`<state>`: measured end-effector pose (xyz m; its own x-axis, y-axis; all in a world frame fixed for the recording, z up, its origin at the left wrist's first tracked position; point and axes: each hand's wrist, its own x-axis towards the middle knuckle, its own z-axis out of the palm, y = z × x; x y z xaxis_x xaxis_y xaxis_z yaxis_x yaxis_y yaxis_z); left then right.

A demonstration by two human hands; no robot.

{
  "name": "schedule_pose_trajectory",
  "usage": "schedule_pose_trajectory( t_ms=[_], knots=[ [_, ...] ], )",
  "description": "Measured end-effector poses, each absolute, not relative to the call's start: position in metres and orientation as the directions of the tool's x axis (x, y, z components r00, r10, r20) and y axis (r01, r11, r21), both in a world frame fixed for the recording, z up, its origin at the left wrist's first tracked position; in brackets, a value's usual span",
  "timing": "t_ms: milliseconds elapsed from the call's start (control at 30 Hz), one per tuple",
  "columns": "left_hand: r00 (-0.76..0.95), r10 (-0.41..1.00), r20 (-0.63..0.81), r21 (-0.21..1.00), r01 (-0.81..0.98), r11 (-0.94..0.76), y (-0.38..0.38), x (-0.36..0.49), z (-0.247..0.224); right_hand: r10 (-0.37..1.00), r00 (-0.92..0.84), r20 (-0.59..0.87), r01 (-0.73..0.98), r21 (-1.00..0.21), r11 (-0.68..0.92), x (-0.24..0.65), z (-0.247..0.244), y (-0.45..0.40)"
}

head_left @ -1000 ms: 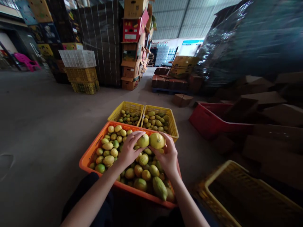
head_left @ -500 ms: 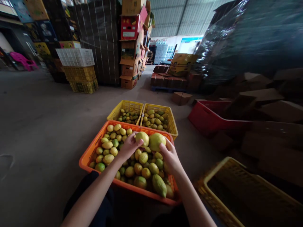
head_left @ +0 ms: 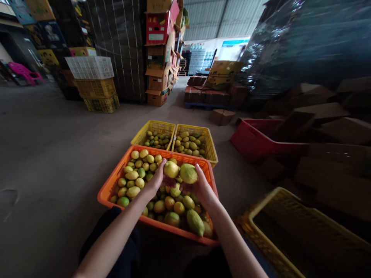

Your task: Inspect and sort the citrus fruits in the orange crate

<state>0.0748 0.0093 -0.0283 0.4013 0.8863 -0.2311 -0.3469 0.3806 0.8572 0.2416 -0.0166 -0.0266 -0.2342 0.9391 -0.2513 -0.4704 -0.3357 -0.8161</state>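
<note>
Above an orange crate full of yellow-green fruits, my left hand holds a round yellow fruit, thumb up along its side. My right hand cradles a larger yellow-green fruit from below and the right. The two fruits are side by side with a small gap. Under them lie loose fruits of mixed size, among them a long greenish one near the front right corner of the crate.
Behind the orange crate stand two yellow crates of fruit, left and right. A red bin and an open yellow crate are at the right. Stacked cartons and baskets stand farther back.
Both hands have turned palm-up under the fruits, and the thumbs have moved from the fruits' fronts to their outer sides. The fruits have shifted slightly left.
</note>
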Motion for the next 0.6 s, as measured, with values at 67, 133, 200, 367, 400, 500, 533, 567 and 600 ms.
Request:
schedule_pose_trajectory(
  t_ms=[67, 133, 200, 367, 400, 500, 533, 567, 600],
  knots=[
    [0.395, 0.879, -0.269, 0.832, -0.365, 0.419, 0.008, 0.075, -0.026, 0.935, -0.242, -0.258, -0.501, -0.792, -0.348, 0.240, -0.028, -0.016],
    [0.374, 0.893, -0.252, 0.826, -0.398, 0.400, 0.006, 0.076, -0.025, 0.947, -0.211, -0.241, -0.543, -0.777, -0.319, 0.237, -0.030, -0.015],
    [0.309, 0.929, -0.203, 0.822, -0.462, 0.333, 0.005, 0.078, -0.024, 0.964, -0.154, -0.216, -0.572, -0.776, -0.265, 0.235, -0.032, -0.014],
    [0.254, 0.953, -0.168, 0.744, -0.602, 0.291, 0.007, 0.081, -0.022, 0.986, -0.061, -0.156, -0.572, -0.804, -0.162, 0.233, -0.027, -0.015],
    [0.266, 0.951, -0.160, 0.733, -0.613, 0.295, 0.007, 0.080, -0.021, 0.989, -0.055, -0.139, -0.581, -0.801, -0.145, 0.234, -0.025, -0.016],
    [0.303, 0.937, -0.174, 0.693, -0.638, 0.335, 0.006, 0.076, -0.019, 0.988, -0.058, -0.140, -0.626, -0.766, -0.146, 0.236, -0.019, -0.016],
    [0.312, 0.930, -0.193, 0.672, -0.649, 0.357, 0.006, 0.074, -0.018, 0.984, -0.070, -0.162, -0.640, -0.749, -0.169, 0.237, -0.018, -0.015],
    [0.318, 0.924, -0.215, 0.650, -0.660, 0.378, 0.005, 0.073, -0.018, 0.979, -0.090, -0.185, -0.651, -0.733, -0.198, 0.238, -0.018, -0.015],
    [0.319, 0.917, -0.239, 0.628, -0.669, 0.397, 0.005, 0.072, -0.018, 0.973, -0.114, -0.201, -0.657, -0.719, -0.226, 0.238, -0.019, -0.014]
  ],
)
